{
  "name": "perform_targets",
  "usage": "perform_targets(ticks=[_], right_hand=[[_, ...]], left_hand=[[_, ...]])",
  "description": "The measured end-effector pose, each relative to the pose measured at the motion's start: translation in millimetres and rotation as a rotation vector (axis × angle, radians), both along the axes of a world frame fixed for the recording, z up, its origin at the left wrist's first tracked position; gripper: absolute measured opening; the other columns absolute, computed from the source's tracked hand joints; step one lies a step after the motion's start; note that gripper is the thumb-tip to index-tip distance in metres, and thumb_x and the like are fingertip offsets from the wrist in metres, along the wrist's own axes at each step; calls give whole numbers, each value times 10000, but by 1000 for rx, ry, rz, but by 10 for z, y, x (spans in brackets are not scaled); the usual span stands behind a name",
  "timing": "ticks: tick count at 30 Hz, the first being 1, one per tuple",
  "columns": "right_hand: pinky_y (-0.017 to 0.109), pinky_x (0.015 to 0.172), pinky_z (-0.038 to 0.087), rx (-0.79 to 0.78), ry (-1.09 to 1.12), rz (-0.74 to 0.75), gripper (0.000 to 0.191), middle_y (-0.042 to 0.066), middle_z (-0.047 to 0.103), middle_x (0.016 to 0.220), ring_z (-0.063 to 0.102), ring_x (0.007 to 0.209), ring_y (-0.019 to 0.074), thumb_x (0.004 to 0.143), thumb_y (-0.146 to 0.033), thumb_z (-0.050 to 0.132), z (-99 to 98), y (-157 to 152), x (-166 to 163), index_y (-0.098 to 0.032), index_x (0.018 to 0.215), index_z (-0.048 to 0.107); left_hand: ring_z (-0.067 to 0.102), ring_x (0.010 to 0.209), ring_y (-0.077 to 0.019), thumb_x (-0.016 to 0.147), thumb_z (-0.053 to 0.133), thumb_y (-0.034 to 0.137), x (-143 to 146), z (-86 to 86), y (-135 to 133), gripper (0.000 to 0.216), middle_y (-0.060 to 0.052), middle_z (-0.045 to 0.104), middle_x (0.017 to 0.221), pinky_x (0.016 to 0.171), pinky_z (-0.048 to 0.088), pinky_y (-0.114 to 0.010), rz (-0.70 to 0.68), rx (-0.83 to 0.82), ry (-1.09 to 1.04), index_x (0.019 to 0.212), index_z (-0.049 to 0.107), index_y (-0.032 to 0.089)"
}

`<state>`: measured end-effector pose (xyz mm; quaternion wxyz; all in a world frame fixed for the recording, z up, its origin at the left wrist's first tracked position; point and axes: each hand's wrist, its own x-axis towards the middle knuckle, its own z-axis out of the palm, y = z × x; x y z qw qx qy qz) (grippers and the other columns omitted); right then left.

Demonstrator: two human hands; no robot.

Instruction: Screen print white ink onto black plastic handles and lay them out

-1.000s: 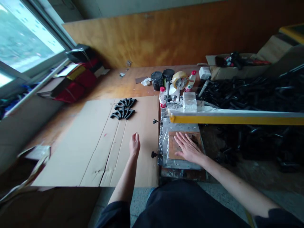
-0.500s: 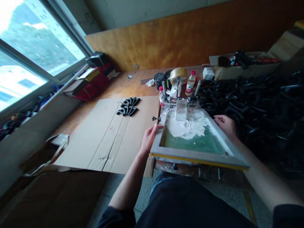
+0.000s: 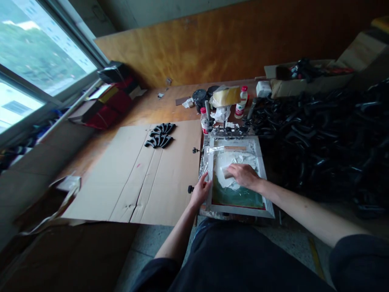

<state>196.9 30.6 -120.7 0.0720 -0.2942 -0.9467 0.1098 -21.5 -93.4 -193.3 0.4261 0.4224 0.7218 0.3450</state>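
A screen-printing frame [image 3: 210, 198] lies nearly level in front of me, with green mesh [image 3: 234, 196] and thick white ink [image 3: 223, 159] smeared over its upper and middle part. My right hand [image 3: 244, 175] is closed around a small squeegee [image 3: 226, 172], pressing it into the ink; my fingers partly cover it. At the frame's left side rests my left hand [image 3: 201, 190], fingers apart and touching the edge. What lies beneath the mesh is hidden.
Left of the frame, curved black parts [image 3: 160, 136] lie in two rows on a cardboard sheet [image 3: 127, 162]. Black clamp knobs [image 3: 191, 189] jut out beside the frame. Behind stand a tape roll [image 3: 226, 96] and bottles [image 3: 240, 103]. A heap of black parts [image 3: 310, 138] fills the right.
The frame has come down from a raised tilt to nearly level. My right hand has left its right side and taken hold of the squeegee. My left hand has shifted slightly toward me.
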Motion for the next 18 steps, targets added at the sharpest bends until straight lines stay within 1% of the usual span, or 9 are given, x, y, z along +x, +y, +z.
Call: perform_targets(ticks=[3, 5, 7, 9, 11, 13, 14, 16, 18], right_hand=[[246, 687, 433, -49, 30, 210, 293, 30, 697, 928, 635, 834, 164, 798, -29, 514, 26, -120, 180, -213, 960, 674], [239, 660, 418, -91, 25, 241, 270, 5, 695, 875, 634, 809, 158, 769, -33, 543, 83, -86, 210, -225, 901, 678], [241, 655, 412, -72, 42, 172, 232, 2, 691, 862, 634, 820, 164, 773, -48, 559, 103, -45, 184, -223, 872, 675], [251, 682, 424, -9, 92, 95, 221, 25, 695, 911, 632, 855, 173, 800, -58, 554, 58, -69, 153, -211, 900, 679], [255, 707, 438, 26, 134, 92, 253, 48, 698, 972, 632, 865, 170, 815, -50, 542, -20, -161, 149, -200, 964, 683], [250, 691, 446, 0, 134, 127, 244, 40, 701, 970, 638, 826, 158, 830, -75, 557, -56, -243, 148, -206, 992, 684], [249, 678, 449, -24, 130, 116, 214, 29, 704, 952, 642, 806, 156, 844, -112, 574, -39, -251, 130, -216, 994, 685], [256, 678, 462, -59, 147, 21, 191, 11, 714, 956, 654, 809, 164, 865, -208, 618, 72, -163, 42, -246, 1040, 684], [280, 723, 484, -61, 191, -121, 319, 11, 719, 1039, 663, 878, 188, 858, -278, 662, 258, 64, -77, -286, 1177, 652]], left_hand=[[503, 614, -109, 900, 507, 486, 1, -10, -8, 609, 30, 559, 697, 553, 363, -201, -6, 9, 9, 1456, 443, 244], [506, 615, -109, 897, 516, 477, 10, 2, -6, 606, 26, 562, 695, 552, 365, -199, 3, 13, 11, 1446, 458, 228], [513, 612, -110, 887, 533, 470, 19, 31, -2, 603, 19, 576, 702, 545, 370, -199, 21, 10, -4, 1430, 479, 213], [518, 603, -112, 873, 553, 476, 23, 65, 0, 609, 14, 591, 709, 532, 372, -198, 35, 3, -30, 1417, 494, 209], [514, 590, -109, 862, 568, 484, 25, 92, 0, 616, 16, 593, 706, 521, 366, -195, 43, 1, -53, 1412, 498, 216], [500, 577, -101, 856, 574, 492, 24, 109, -2, 619, 23, 581, 694, 516, 356, -191, 48, 9, -73, 1408, 503, 222], [487, 568, -96, 853, 576, 498, 22, 119, -4, 620, 29, 567, 681, 513, 349, -190, 51, 16, -82, 1403, 508, 221], [447, 537, -84, 846, 582, 512, 15, 166, -8, 630, 48, 522, 640, 499, 325, -187, 49, 34, -114, 1400, 509, 221], [394, 498, -75, 828, 607, 525, 2, 277, -16, 678, 71, 467, 592, 474, 286, -185, 40, 50, -173, 1421, 479, 221]])
